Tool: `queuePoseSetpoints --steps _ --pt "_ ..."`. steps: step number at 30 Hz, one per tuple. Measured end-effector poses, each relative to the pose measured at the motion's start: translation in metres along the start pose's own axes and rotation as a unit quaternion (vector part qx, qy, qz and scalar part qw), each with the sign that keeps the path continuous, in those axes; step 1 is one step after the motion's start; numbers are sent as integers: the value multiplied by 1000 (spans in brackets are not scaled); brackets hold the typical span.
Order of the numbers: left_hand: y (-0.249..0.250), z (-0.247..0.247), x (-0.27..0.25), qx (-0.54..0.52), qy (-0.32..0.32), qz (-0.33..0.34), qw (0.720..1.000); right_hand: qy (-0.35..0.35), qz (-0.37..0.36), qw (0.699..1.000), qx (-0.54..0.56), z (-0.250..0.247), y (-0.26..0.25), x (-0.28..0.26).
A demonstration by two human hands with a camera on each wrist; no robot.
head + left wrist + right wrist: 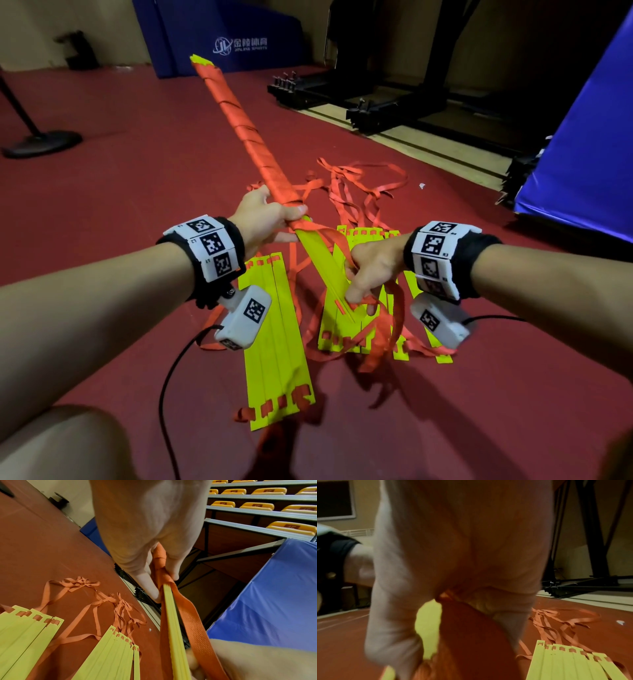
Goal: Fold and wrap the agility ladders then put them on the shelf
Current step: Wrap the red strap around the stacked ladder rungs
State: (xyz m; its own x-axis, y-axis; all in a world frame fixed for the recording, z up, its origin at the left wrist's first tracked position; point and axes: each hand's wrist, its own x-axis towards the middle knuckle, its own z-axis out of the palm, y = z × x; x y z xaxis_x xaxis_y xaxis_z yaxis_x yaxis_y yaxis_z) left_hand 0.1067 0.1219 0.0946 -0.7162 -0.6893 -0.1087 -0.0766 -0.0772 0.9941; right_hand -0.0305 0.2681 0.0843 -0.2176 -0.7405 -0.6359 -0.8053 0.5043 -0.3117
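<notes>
agility ladder bundle | both hands grip | mat: "JINLING SPORTS"

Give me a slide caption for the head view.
Both hands wrapping strap around bundle.

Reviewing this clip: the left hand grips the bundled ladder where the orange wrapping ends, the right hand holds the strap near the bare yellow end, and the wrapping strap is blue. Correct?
Not quite: the wrapping strap is orange, not blue, as the head view shows. The rest stands: the left hand grips the bundled ladder where the wrapping ends, and the right hand holds the strap near the bare yellow end.
</notes>
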Motion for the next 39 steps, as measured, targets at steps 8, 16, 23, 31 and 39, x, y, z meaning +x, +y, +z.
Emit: queuePoseSetpoints --steps 8,16,23,31,39 --pt "1 -1 -2 29 -5 -12 999 -43 -8 999 -22 2 9 3" --pt "-3 -11 -4 81 -58 -48 994 57 -50 997 33 -20 23 -4" --pt "0 -8 -10 92 -123 -52 987 119 -133 970 166 -22 11 -15" --pt "0 -3 -10 57 -150 -73 984 153 -85 953 248 -12 -4 -9" --pt "-2 -4 -8 64 -151 -68 984 173 -94 934 297 -2 -6 -6"
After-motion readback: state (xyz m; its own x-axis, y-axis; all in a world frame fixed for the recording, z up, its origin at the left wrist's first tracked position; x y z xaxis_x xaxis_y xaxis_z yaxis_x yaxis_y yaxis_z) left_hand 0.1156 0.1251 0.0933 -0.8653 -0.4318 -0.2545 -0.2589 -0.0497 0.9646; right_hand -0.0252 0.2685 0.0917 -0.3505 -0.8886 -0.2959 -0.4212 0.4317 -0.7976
